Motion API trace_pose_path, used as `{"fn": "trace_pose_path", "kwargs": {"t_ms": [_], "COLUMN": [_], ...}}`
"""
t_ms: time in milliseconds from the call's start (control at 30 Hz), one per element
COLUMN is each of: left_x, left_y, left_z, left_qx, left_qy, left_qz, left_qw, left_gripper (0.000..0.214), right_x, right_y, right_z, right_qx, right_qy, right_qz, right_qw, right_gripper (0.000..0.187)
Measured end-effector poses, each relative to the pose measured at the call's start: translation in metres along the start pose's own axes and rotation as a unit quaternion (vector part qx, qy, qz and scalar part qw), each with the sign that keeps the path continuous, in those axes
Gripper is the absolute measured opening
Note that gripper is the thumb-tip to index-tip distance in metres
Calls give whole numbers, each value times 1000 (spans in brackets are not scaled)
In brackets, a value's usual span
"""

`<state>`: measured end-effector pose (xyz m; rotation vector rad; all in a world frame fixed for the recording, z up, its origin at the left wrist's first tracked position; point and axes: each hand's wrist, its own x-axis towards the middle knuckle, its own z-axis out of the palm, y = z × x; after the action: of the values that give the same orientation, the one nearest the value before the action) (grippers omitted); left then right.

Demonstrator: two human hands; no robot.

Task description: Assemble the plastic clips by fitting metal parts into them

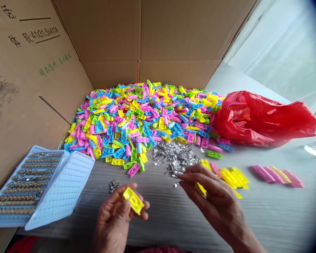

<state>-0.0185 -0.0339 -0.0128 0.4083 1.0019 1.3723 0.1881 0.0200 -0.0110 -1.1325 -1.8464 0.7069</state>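
My left hand (118,214) is closed around a yellow plastic casing (133,201), its hollow, moulded side facing up between thumb and fingers. My right hand (213,200) reaches to the near edge of a pile of small shiny metal pieces (176,156). Its thumb and index finger are pinched near a tiny bright bit; what sits between the tips is too small to make out. Beneath and beside this hand lie several yellow casings (233,178), partly hidden by it. A little cluster of round silver parts (114,185) rests left of the held casing.
A big heap of pink, blue, yellow and green casings (147,116) lies against cardboard walls (179,38). At left is an open pale-blue tray (65,189) with rows of round metal cells. A red plastic bag (265,119) and a row of pink and yellow casings (272,175) are right.
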Motion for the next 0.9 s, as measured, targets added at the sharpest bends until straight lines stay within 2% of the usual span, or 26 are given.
{"fn": "trace_pose_path", "kwargs": {"t_ms": [100,233,367,533,700,900], "left_x": [-9,-14,-14,-6,7,14], "left_y": [10,21,24,13,-4,-17], "left_z": [-20,-29,-24,-9,0,-1], "left_qx": [-4,15,33,-14,-63,-61], "left_qy": [39,39,19,-32,-85,-91], "left_qz": [16,-7,-49,-81,-56,-33], "left_qw": [999,999,998,996,993,993], "left_gripper": [18,21,26,24,21,20], "right_x": [6,21,36,46,59,71], "right_y": [8,9,10,14,17,22], "right_z": [-2,-8,-22,-16,-8,6], "right_qx": [-91,-172,-247,-254,-268,-298], "right_qy": [-17,-27,1,-96,-124,-195], "right_qz": [-25,-74,-99,-97,-93,-109], "right_qw": [995,982,964,958,951,928], "right_gripper": [13,15,13,21,23,27]}}
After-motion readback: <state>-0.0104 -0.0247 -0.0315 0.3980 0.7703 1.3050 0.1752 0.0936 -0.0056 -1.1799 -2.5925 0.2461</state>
